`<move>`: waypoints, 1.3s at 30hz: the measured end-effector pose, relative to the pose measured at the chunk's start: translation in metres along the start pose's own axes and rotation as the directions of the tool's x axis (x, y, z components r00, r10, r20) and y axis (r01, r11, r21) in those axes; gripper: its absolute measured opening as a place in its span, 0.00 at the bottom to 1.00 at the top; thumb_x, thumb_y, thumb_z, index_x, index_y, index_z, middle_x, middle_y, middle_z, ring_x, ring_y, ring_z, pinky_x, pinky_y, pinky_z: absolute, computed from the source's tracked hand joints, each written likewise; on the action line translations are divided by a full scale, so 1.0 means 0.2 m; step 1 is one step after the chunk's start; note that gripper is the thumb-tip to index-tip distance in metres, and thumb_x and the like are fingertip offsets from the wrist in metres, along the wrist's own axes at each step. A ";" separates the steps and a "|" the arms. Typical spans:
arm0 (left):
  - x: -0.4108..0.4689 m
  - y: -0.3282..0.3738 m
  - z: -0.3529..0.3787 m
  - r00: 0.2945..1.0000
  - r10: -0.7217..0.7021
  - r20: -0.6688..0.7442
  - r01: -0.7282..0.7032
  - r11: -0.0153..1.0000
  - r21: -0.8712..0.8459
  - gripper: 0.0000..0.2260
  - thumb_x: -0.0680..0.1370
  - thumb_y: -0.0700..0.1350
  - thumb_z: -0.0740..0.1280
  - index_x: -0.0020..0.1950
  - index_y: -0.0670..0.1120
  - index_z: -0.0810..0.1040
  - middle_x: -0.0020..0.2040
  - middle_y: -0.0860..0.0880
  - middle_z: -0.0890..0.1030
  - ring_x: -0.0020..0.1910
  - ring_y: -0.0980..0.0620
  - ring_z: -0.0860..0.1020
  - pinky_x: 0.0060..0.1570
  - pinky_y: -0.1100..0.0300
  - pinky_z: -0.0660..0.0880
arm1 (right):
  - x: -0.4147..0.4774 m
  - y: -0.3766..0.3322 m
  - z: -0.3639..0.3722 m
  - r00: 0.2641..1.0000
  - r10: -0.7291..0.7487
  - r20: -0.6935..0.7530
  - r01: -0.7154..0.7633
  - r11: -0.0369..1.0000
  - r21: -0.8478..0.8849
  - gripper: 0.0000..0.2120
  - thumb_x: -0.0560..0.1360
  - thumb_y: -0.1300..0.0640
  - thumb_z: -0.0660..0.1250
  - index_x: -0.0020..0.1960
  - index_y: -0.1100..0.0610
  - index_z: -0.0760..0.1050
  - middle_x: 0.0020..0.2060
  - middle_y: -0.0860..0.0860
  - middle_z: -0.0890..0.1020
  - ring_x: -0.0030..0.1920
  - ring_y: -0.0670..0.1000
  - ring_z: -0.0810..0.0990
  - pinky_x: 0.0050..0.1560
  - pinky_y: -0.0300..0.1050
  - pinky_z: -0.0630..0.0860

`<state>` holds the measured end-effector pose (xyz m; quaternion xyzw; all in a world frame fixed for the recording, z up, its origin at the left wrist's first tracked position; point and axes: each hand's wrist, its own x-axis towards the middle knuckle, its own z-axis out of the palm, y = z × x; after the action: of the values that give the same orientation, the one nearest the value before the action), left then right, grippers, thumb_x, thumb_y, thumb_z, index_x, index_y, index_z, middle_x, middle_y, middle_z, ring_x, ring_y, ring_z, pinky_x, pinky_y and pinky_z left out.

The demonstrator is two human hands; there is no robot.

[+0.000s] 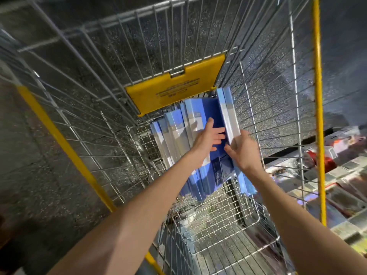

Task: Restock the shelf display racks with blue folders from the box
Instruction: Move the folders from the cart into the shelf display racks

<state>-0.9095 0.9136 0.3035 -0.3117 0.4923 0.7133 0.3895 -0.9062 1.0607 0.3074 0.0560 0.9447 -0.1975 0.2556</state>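
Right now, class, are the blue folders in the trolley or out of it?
In: the blue folders stand inside the wire trolley, its mesh walls around them.

Blue folders (178,135) stand edgewise, leaning together.

blue folders (198,124) with white spines, silver wire cart (139,46) trimmed yellow, speckled grey floor (39,155).

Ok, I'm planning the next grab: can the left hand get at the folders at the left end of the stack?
Probably yes: those folders lie uncovered in the cart, beside the left hand, with nothing over them.
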 end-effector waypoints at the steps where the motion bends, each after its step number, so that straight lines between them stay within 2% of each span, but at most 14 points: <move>1: 0.00 0.00 -0.01 1.000 0.016 -0.005 -0.016 0.999 0.043 0.29 0.85 0.61 0.44 0.70 0.48 0.77 0.67 0.45 0.79 0.67 0.46 0.74 0.62 0.53 0.67 | 0.01 -0.01 0.01 1.000 0.028 0.003 -0.028 0.999 -0.035 0.10 0.74 0.62 0.72 0.49 0.62 0.71 0.31 0.45 0.73 0.32 0.50 0.74 0.38 0.44 0.67; 3: -0.01 0.01 -0.04 0.998 0.049 -0.028 -0.045 0.992 0.118 0.27 0.85 0.62 0.48 0.71 0.50 0.76 0.68 0.46 0.79 0.67 0.48 0.73 0.62 0.53 0.66 | 0.02 -0.02 0.01 0.998 0.063 0.007 -0.062 0.997 -0.041 0.09 0.74 0.65 0.69 0.46 0.61 0.68 0.30 0.44 0.71 0.33 0.53 0.75 0.38 0.43 0.66; 6: -0.04 0.05 -0.08 0.993 0.071 -0.099 -0.058 0.990 0.130 0.22 0.84 0.61 0.54 0.71 0.52 0.75 0.65 0.47 0.79 0.63 0.48 0.75 0.60 0.53 0.69 | 0.02 -0.04 -0.09 0.999 -0.017 -0.029 0.017 1.000 0.016 0.11 0.75 0.63 0.71 0.45 0.60 0.67 0.28 0.45 0.70 0.32 0.54 0.73 0.38 0.46 0.65; 10: -0.12 0.12 -0.09 0.978 0.110 -0.179 -0.082 0.984 0.157 0.10 0.82 0.60 0.61 0.49 0.56 0.75 0.59 0.47 0.78 0.61 0.45 0.76 0.65 0.49 0.72 | -0.08 -0.12 -0.35 0.990 -0.085 -0.117 0.103 0.983 0.154 0.17 0.75 0.62 0.72 0.36 0.56 0.64 0.26 0.46 0.68 0.28 0.49 0.67 0.35 0.47 0.59; 14: -0.30 0.22 0.00 0.964 0.188 -0.186 -0.152 0.970 0.190 0.10 0.82 0.60 0.63 0.52 0.54 0.75 0.58 0.47 0.77 0.56 0.47 0.75 0.63 0.49 0.72 | -0.30 -0.22 -0.60 0.975 -0.097 -0.201 0.151 0.950 0.272 0.24 0.73 0.54 0.74 0.31 0.52 0.59 0.24 0.46 0.65 0.27 0.44 0.64 0.35 0.45 0.56; 17: -0.53 0.34 0.12 0.945 0.300 -0.133 -0.273 0.944 0.186 0.14 0.81 0.60 0.63 0.63 0.55 0.75 0.62 0.53 0.74 0.61 0.49 0.74 0.61 0.51 0.72 | -0.48 -0.27 -0.74 0.956 -0.093 -0.279 0.180 0.936 0.304 0.15 0.68 0.45 0.68 0.37 0.56 0.69 0.28 0.49 0.71 0.31 0.51 0.67 0.33 0.44 0.58; 19: -0.68 0.43 0.22 0.931 0.355 -0.091 -0.335 0.925 0.181 0.25 0.81 0.61 0.63 0.75 0.54 0.68 0.71 0.56 0.71 0.68 0.51 0.71 0.60 0.50 0.74 | -0.57 -0.30 -0.80 0.935 -0.138 -0.326 0.236 0.929 0.286 0.25 0.66 0.41 0.63 0.51 0.60 0.76 0.37 0.50 0.78 0.39 0.51 0.73 0.38 0.40 0.62; 21: -0.89 0.51 0.35 0.908 0.418 -0.035 -0.407 0.898 0.164 0.28 0.81 0.61 0.63 0.79 0.55 0.63 0.74 0.57 0.69 0.68 0.51 0.70 0.59 0.47 0.76 | -0.68 -0.33 -0.89 0.911 -0.187 -0.367 0.310 0.899 0.310 0.27 0.68 0.45 0.64 0.62 0.60 0.76 0.45 0.48 0.80 0.44 0.45 0.75 0.42 0.38 0.64; 24: -1.11 0.58 0.52 0.870 0.491 0.031 -0.489 0.857 0.163 0.24 0.80 0.63 0.64 0.74 0.59 0.67 0.64 0.60 0.77 0.58 0.57 0.77 0.45 0.55 0.78 | -0.83 -0.35 -0.99 0.891 -0.237 -0.386 0.387 0.841 0.378 0.25 0.70 0.52 0.67 0.67 0.55 0.74 0.54 0.42 0.81 0.49 0.36 0.76 0.50 0.37 0.71; 27: -1.22 0.58 0.61 0.799 0.599 0.051 -0.597 0.781 0.181 0.12 0.81 0.60 0.64 0.60 0.56 0.76 0.52 0.55 0.83 0.42 0.58 0.81 0.31 0.64 0.75 | -0.94 -0.36 -1.07 0.898 -0.273 -0.346 0.427 0.730 0.533 0.21 0.74 0.54 0.73 0.66 0.52 0.75 0.57 0.45 0.84 0.57 0.45 0.82 0.60 0.48 0.77; 30: -1.32 0.55 0.65 0.742 0.669 0.052 -0.666 0.726 0.170 0.11 0.83 0.55 0.62 0.57 0.50 0.78 0.50 0.49 0.84 0.45 0.52 0.81 0.38 0.60 0.78 | -1.04 -0.39 -1.16 0.904 -0.297 -0.307 0.426 0.573 0.700 0.15 0.78 0.57 0.70 0.64 0.56 0.77 0.55 0.50 0.85 0.56 0.50 0.84 0.54 0.44 0.77; 33: -1.37 0.53 0.65 0.725 0.687 0.042 -0.672 0.693 0.262 0.19 0.82 0.62 0.61 0.60 0.48 0.79 0.53 0.50 0.84 0.52 0.53 0.82 0.51 0.55 0.79 | -1.11 -0.39 -1.22 0.891 -0.333 -0.308 0.443 0.495 0.747 0.15 0.79 0.60 0.68 0.65 0.60 0.76 0.56 0.54 0.85 0.53 0.47 0.83 0.55 0.39 0.77; 36: -1.42 0.51 0.65 0.713 0.695 0.093 -0.689 0.668 0.282 0.19 0.82 0.60 0.61 0.57 0.46 0.80 0.46 0.49 0.85 0.43 0.54 0.83 0.40 0.62 0.78 | -1.13 -0.36 -1.23 0.886 -0.358 -0.296 0.442 0.453 0.774 0.14 0.80 0.59 0.66 0.65 0.58 0.76 0.57 0.58 0.84 0.53 0.50 0.82 0.52 0.38 0.76; 39: -1.43 0.48 0.63 0.719 0.680 0.145 -0.688 0.666 0.287 0.13 0.84 0.55 0.61 0.55 0.48 0.80 0.45 0.50 0.86 0.42 0.58 0.84 0.39 0.66 0.78 | -1.11 -0.31 -1.20 0.882 -0.392 -0.260 0.431 0.454 0.780 0.13 0.81 0.54 0.66 0.65 0.52 0.76 0.53 0.68 0.81 0.48 0.54 0.76 0.49 0.50 0.71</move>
<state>-0.8569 0.9412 0.6244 -0.0278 0.6771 0.7209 0.1450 -0.8371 1.0983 0.6310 -0.0579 0.7326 -0.6666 0.1244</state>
